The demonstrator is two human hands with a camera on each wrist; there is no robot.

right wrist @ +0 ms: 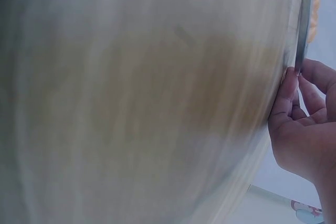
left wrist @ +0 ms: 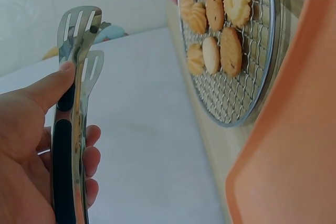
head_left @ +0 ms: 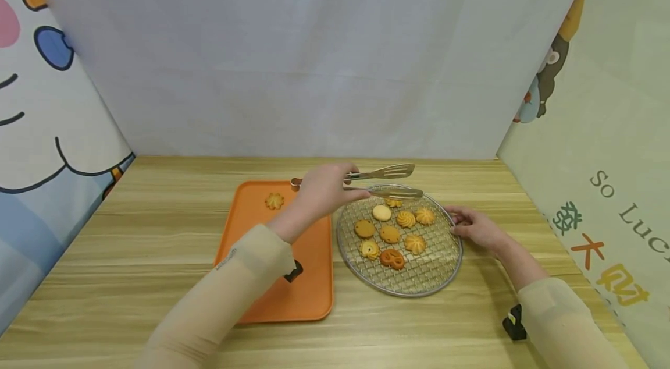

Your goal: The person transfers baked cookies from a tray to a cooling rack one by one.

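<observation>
While the left hand (head_left: 321, 188) grips tongs (head_left: 384, 180) above the cookies (head_left: 389, 234), the right hand (head_left: 473, 228) pinches the rack (head_left: 419, 281) rim.

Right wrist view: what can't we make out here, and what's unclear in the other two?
- Right wrist: motion blur smears the table; only the right hand touching the rack rim shows.
- Head: the farthest cookie is partly hidden behind the tongs.
- Left wrist: the left hand and tray are cut off by frame edges.
</observation>
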